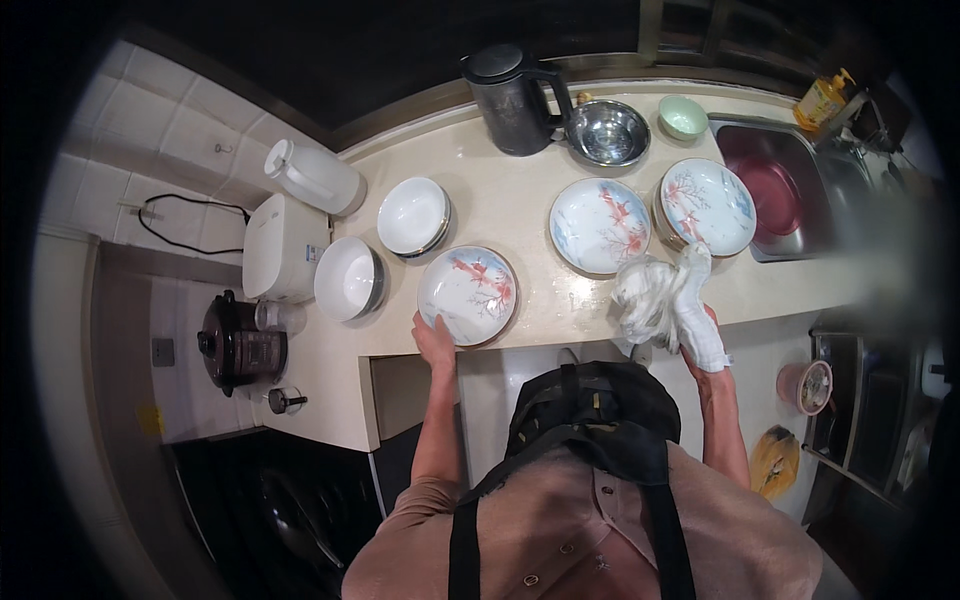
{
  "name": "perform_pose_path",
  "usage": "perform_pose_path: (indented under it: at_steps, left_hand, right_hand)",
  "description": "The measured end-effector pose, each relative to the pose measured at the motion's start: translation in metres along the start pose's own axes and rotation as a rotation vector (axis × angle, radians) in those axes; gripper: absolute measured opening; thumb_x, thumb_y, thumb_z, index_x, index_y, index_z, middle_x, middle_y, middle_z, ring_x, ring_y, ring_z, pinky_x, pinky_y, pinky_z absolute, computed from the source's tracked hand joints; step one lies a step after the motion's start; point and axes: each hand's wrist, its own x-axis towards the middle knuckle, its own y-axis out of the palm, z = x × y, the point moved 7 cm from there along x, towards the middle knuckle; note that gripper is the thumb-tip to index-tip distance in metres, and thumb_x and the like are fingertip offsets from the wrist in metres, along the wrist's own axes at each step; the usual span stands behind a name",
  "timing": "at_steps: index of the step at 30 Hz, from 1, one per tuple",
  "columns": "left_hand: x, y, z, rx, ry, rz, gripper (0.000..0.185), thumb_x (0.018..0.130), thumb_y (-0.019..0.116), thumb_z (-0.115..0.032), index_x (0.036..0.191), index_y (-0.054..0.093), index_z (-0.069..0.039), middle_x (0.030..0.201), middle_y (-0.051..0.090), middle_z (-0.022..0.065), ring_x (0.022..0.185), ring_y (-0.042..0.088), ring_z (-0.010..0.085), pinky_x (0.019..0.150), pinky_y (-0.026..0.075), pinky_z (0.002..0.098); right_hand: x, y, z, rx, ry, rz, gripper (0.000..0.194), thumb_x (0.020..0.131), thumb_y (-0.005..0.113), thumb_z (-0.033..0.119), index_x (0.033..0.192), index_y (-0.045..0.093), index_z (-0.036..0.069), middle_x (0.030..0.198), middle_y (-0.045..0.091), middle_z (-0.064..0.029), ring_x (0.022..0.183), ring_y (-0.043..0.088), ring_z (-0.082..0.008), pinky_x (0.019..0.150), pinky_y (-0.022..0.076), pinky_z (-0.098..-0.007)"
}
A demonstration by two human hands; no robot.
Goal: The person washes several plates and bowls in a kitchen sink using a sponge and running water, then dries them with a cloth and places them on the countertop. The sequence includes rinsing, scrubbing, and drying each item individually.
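My left hand (435, 342) grips the near left rim of a white plate (469, 294) with a red and blue coral-like pattern, thumb over the edge, at the counter's front. A white cloth (660, 300) is bunched over my right hand (711, 318) and hides most of its fingers. The cloth's upper end meets the near rim of a stack of patterned plates (709, 206) beside the sink. Another patterned plate (596, 225) lies left of that stack, its near edge close to the cloth. White bowls (412, 216) stand stacked beyond my left hand, with another bowl group (345, 277) nearer.
Along the back stand a dark kettle (510, 101), a steel bowl (609, 133) and a green bowl (682, 118). The sink (806, 161) at right holds a red basin (772, 195). At left are a white pitcher (319, 180), a white appliance (281, 247) and a dark electric cooker (240, 341).
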Motion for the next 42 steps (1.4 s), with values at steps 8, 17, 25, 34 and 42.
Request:
perform_pose_path:
  at_steps: [8, 17, 25, 34, 42]
  left_hand:
    - [-0.031, 0.088, -0.149, -0.634, 0.12, 0.361, 0.034, 0.09, 0.058, -0.011, 0.121, 0.051, 0.002, 0.083, 0.064, 0.0154, 0.063, 0.066, 0.0223, 0.059, 0.054, 0.0316]
    - [-0.07, 0.203, -0.215, -1.001, -0.24, 0.786, 0.043, 0.081, 0.048, 0.008, 0.122, 0.034, 0.009, 0.115, 0.051, 0.0286, 0.089, 0.066, 0.0406, 0.059, 0.064, 0.0424]
    - [-0.029, 0.103, -0.318, -0.814, 0.159, 0.707, 0.038, 0.082, 0.048, -0.001, 0.118, 0.035, 0.006, 0.098, 0.059, 0.0266, 0.074, 0.068, 0.0343, 0.054, 0.062, 0.0407]
    - [-0.149, 0.107, -0.634, -0.313, 1.13, 0.506, 0.061, 0.079, 0.042, 0.004, 0.139, 0.034, -0.001, 0.105, 0.059, 0.0334, 0.087, 0.065, 0.04, 0.072, 0.055, 0.0455]
    - [-0.23, 0.172, -0.686, -0.088, 1.296, 0.389, 0.064, 0.077, 0.048, 0.004, 0.139, 0.032, 0.002, 0.107, 0.052, 0.0354, 0.088, 0.06, 0.0488, 0.077, 0.051, 0.0524]
  right_hand:
    - [-0.011, -0.048, 0.007, 0.1, 0.037, -0.084, 0.035, 0.093, 0.059, 0.039, 0.103, 0.062, 0.005, 0.08, 0.048, 0.0075, 0.07, 0.038, -0.0047, 0.059, 0.0314, -0.0234]
    - [-0.025, -0.09, 0.02, 0.253, 0.008, -0.145, 0.042, 0.096, 0.055, 0.033, 0.123, 0.055, 0.0, 0.109, 0.058, -0.0011, 0.095, 0.052, -0.0084, 0.083, 0.0428, -0.0262]
    - [-0.032, -0.131, 0.054, 0.452, -0.115, -0.128, 0.053, 0.098, 0.052, 0.033, 0.137, 0.041, 0.0, 0.13, 0.052, -0.0079, 0.117, 0.051, -0.0176, 0.1, 0.0396, -0.0337]
    - [-0.026, -0.223, 0.111, 0.425, -0.284, -0.292, 0.049, 0.099, 0.049, 0.03, 0.138, 0.042, 0.001, 0.124, 0.054, -0.007, 0.11, 0.053, -0.0167, 0.098, 0.04, -0.0324]
    - [0.129, -0.267, 0.182, 0.15, -0.586, -0.35, 0.039, 0.094, 0.049, 0.025, 0.126, 0.051, 0.001, 0.116, 0.055, -0.0145, 0.106, 0.051, -0.0289, 0.096, 0.0389, -0.036]
